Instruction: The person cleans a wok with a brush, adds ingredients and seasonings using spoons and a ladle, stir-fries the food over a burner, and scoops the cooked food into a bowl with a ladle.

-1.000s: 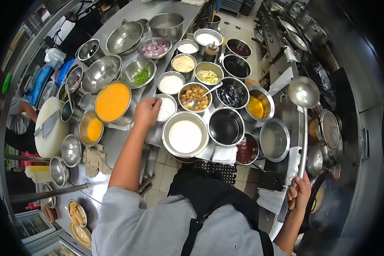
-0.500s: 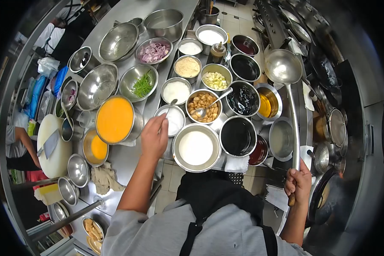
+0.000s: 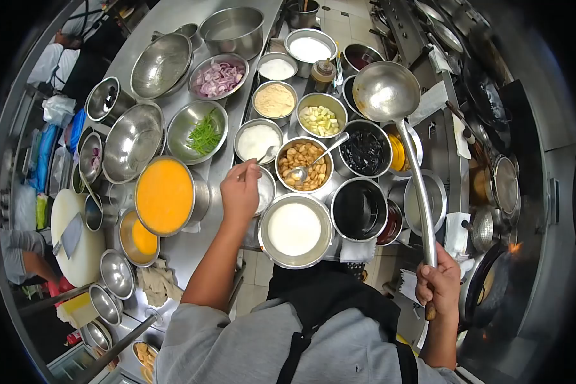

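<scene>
My left hand (image 3: pixel 239 192) pinches a small spoon (image 3: pixel 269 154), whose tip is at the near edge of a bowl of white powder (image 3: pixel 257 142). Partly behind that hand is a second bowl of white grains (image 3: pixel 264 192). My right hand (image 3: pixel 438 285) is wrapped round the wooden-ended handle of a large metal ladle (image 3: pixel 386 93). The ladle's bowl is raised over the dark sauce containers on the right, hiding part of one. Beside the left hand stands a bowl of brown chunks (image 3: pixel 303 165) with another spoon (image 3: pixel 326 152) in it.
Close to my body is a bowl of white liquid (image 3: pixel 294 229), next to a pot of black liquid (image 3: pixel 358 210). To the left stand beaten egg (image 3: pixel 165 196), chopped greens (image 3: pixel 204 134) and sliced onions (image 3: pixel 219 78). A cleaver (image 3: pixel 72 235) lies on a round board. Stove and pans line the right; a small flame (image 3: pixel 514 248) shows.
My left hand has moved away from me with the spoon, from the nearer white bowl to the farther one. The ladle's bowl has swung left and nearer the sauce containers.
</scene>
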The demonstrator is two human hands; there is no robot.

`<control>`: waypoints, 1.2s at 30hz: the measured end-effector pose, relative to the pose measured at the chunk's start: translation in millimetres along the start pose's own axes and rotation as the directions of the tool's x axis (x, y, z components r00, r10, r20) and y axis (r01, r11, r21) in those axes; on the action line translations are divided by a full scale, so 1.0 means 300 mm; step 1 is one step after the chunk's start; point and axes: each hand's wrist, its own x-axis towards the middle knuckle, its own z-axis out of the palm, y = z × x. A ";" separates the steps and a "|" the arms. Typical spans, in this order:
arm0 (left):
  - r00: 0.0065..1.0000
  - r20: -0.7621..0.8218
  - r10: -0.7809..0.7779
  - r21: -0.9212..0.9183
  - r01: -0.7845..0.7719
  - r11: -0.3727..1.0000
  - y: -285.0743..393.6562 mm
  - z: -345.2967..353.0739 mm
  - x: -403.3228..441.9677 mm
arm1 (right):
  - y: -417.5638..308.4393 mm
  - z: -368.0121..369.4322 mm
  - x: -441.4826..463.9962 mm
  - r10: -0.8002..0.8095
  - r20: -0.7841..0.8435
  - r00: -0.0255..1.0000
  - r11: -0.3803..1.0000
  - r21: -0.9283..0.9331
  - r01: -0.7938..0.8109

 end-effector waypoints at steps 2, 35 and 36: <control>0.986 -0.044 -0.163 -0.251 0.147 0.957 0.023 -0.012 0.013 | 0.000 0.002 0.006 0.000 -0.002 1.000 1.000 0.003 0.000; 0.971 0.045 0.237 0.288 -0.240 0.927 0.071 0.167 0.298 | 0.051 0.066 0.108 0.164 0.201 0.966 0.986 -0.077 -0.151; 0.962 0.059 0.268 0.316 -0.272 0.909 0.067 0.176 0.295 | 0.047 0.060 0.109 0.158 0.187 0.970 0.987 -0.062 -0.149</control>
